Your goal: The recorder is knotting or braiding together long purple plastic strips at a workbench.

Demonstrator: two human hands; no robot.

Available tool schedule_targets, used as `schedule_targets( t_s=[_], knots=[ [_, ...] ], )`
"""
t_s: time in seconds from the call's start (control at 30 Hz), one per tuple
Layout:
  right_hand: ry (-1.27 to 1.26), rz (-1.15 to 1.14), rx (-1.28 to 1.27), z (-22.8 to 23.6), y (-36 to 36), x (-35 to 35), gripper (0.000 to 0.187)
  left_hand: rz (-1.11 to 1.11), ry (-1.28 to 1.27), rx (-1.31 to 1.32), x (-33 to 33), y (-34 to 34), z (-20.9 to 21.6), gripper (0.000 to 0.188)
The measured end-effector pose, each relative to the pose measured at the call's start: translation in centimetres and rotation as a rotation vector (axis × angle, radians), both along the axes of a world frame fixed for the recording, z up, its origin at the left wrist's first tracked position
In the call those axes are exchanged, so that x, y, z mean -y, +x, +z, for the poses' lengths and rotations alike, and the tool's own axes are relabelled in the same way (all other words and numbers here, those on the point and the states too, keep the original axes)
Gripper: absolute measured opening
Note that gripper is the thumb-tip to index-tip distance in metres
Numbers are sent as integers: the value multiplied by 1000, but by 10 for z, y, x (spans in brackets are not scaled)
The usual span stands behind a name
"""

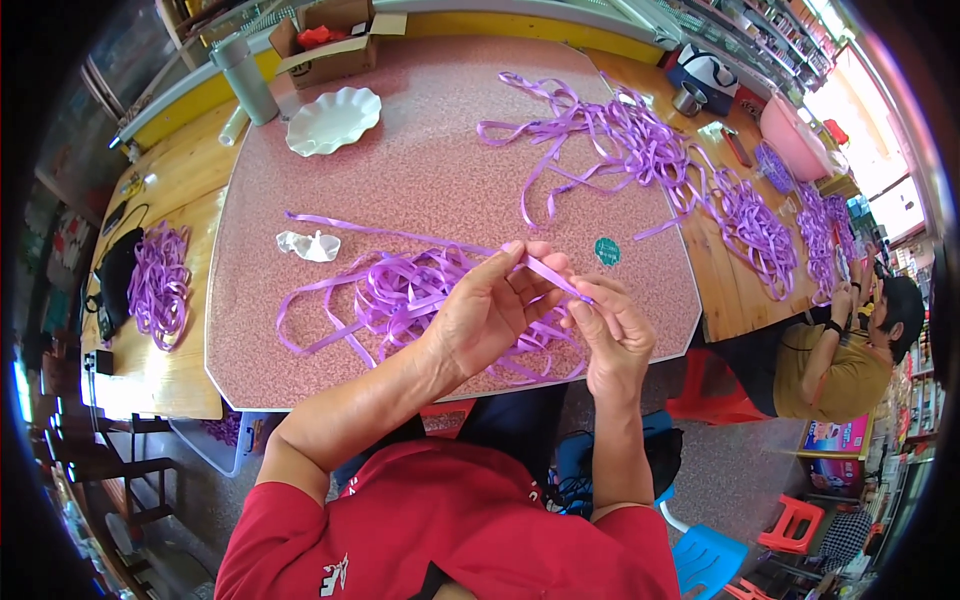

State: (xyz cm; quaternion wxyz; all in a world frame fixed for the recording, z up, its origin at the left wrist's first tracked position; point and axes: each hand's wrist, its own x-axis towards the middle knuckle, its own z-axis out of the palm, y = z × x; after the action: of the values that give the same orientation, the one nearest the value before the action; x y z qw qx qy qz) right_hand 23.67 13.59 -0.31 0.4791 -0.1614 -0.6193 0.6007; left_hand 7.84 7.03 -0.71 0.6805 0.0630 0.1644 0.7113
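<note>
A narrow purple ribbon (552,274) is stretched between my two hands above the near part of the pink speckled table mat (420,180). My left hand (490,305) pinches it between thumb and fingers. At the right, my right hand (612,335) pinches the ribbon's other part at the fingertips. One length runs from my left hand out to the far left. Beneath my hands and left wrist lies a loose tangle of purple ribbons (400,292), partly hidden by them. Crumpled white paper (310,246) sits left of the tangle.
A big purple ribbon pile (640,140) spreads across the far right, with more ribbon bundles (755,230) beyond. Another bundle (160,285) lies on the left wooden table. A white scalloped plate (334,120), green bottle (244,78) and cardboard box (335,50) stand at the back. Another person (840,360) sits at right.
</note>
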Motion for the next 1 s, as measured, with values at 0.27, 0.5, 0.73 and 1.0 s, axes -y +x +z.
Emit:
schedule_targets(
  t_s=[0.27, 0.5, 0.73, 1.0],
  knots=[
    [-14, 17, -121, -7, -19, 9, 24, 32, 31, -20, -4, -6, -6, 31],
    [-126, -261, -386, -12, 43, -30, 27, 454, -85, -106, -14, -80, -1, 28],
    [-373, -262, -597, -64, 173, -112, 27, 739, -108, -159, -5, -164, -16, 30],
    [-313, -466, -536, -30, 147, -111, 34, 656, -47, -567, 13, -145, -1, 32]
  ],
)
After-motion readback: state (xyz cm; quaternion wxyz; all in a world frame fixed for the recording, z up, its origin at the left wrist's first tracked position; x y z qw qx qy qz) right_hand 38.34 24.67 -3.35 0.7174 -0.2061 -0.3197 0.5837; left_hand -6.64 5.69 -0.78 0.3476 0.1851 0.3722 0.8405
